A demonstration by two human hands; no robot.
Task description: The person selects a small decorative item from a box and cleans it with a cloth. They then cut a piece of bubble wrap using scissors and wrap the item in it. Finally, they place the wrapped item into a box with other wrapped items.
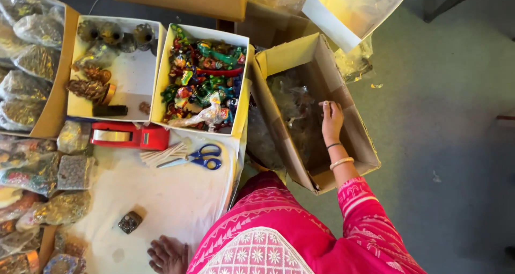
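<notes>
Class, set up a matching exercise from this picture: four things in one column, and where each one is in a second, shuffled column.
1. red tape dispenser
2. blue-handled scissors
3. right hand
4. left hand

a. inside the brown cardboard box
b. flat on the white cloth, bottom edge
c. right of the dispenser
d. below the white box of gold figurines

Pairs: 1-d, 2-c, 3-a, 4-b

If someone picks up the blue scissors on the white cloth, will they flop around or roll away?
Probably neither. The blue scissors look like metal blades with hard plastic loops, so they should stay stiff. They lie flat on the white cloth, so rolling seems unlikely. The blades look slightly apart, so they might swing at the pivot when lifted. Neither the left hand nor the right hand touches them.
</notes>
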